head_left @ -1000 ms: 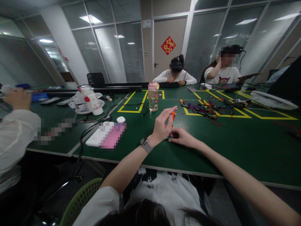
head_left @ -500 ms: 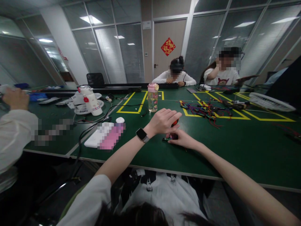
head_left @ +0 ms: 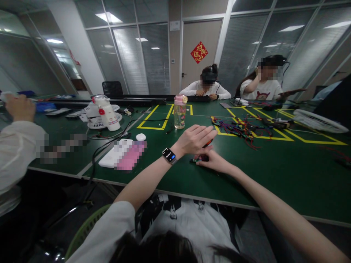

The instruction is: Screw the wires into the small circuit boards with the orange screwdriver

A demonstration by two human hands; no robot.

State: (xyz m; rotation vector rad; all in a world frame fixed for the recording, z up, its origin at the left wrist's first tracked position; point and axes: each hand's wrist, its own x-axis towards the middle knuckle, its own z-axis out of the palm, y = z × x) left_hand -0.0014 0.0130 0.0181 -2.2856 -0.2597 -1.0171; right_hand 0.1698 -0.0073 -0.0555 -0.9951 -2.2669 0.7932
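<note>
My left hand (head_left: 195,141), a watch on its wrist, is closed from above around an orange-and-black handle (head_left: 209,143) that looks like a screwdriver's; its shaft and tip are hidden. Just below and to the right, my right hand (head_left: 215,160) pinches a small green circuit board (head_left: 194,160) against the tabletop. Only the board's left end shows past the thumb and fingers. Something pinkish lies under the right fingers, too covered to name. The two hands are close together, the left one higher.
On the green table (head_left: 170,179) stand a pink-lidded bottle (head_left: 180,113) and a white bottle (head_left: 109,115). A white case (head_left: 140,137) lies near a white-and-pink item (head_left: 128,155). Wired boards (head_left: 236,128) heap to the right. Co-workers sit opposite; another person's sleeve (head_left: 20,146) is at left.
The watch face has lit up as my left wrist turned slightly. My left hand has shifted a little to the right over the handle. My right hand stays on the board.
</note>
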